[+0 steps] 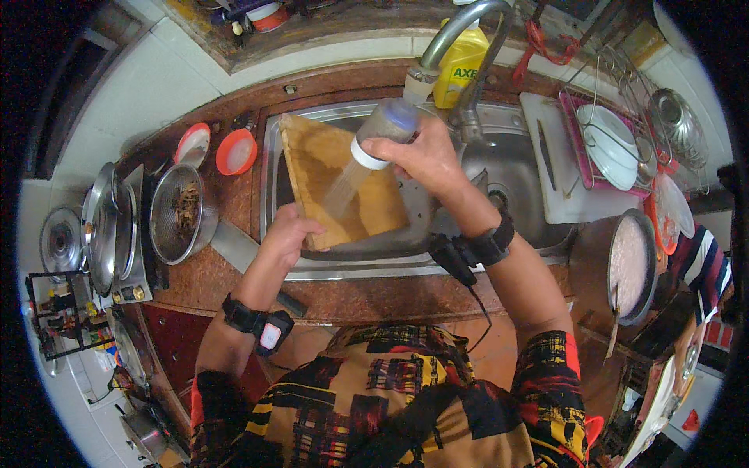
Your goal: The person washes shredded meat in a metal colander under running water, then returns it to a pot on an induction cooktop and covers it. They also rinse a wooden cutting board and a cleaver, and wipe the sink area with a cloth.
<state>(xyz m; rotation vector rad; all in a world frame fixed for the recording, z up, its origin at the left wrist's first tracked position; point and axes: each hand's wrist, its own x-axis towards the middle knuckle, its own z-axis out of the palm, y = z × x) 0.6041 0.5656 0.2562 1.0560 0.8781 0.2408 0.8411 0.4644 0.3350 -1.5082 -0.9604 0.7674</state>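
Observation:
My left hand [289,237] grips the lower left corner of a thick wooden cutting board [380,199], tilted over the left sink basin [415,213]. The wood has darker, wet-looking patches. In my right hand [430,155] is a translucent bottle [383,126] with a bluish end and a white collar, tipped down toward the board. Pale streaks fall from its white end onto the wood; whether they are water or grains I cannot tell. Above the bottle curves the metal faucet [430,52]. On the counter below my left forearm lies a cleaver [234,245], its middle hidden by that arm.
Left of the sink are a steel strainer bowl [184,213] with brown pieces inside and an orange bowl [236,152]. A yellow detergent bottle [459,70] stands behind the faucet. On the right are a white cutting board [547,158], a dish rack [585,161] and a pot [597,257] of cloudy liquid.

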